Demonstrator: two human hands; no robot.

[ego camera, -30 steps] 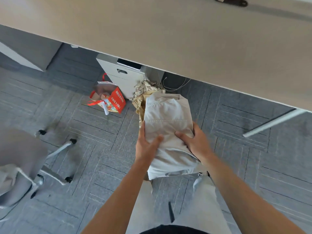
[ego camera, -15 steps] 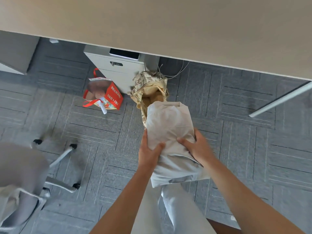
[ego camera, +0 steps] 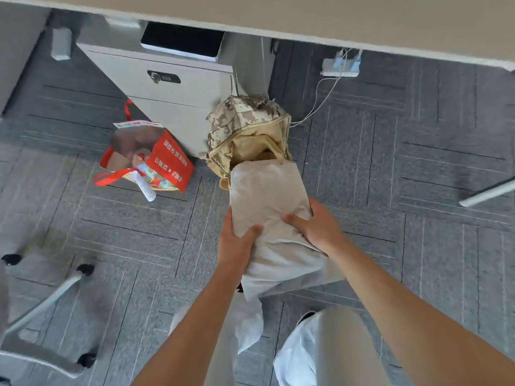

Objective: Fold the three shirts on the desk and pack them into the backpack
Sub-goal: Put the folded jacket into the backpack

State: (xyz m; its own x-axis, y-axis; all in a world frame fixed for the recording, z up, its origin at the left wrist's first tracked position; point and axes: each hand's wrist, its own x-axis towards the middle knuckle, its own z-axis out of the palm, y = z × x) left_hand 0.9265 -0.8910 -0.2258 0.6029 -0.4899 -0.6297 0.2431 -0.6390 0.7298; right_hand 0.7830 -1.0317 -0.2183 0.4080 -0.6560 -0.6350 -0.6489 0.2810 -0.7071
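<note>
Folded shirt (ego camera: 267,196) apparently at backpack (ego camera: 248,126) mouth

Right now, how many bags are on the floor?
2. The camouflage backpack stands open against the white cabinet, its mouth just beyond the folded shirt. A red gift bag lies left of it. Others may be hidden under the desk.

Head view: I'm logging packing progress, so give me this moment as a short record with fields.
held item: folded pale shirts
left hand: grips the bundle's left side
right hand: grips the bundle's right side
backpack: camouflage, on the floor, top open
bundle position: leading end at the backpack's opening, not yet inside
nearby: red bag left of the backpack, cabinet behind
</note>
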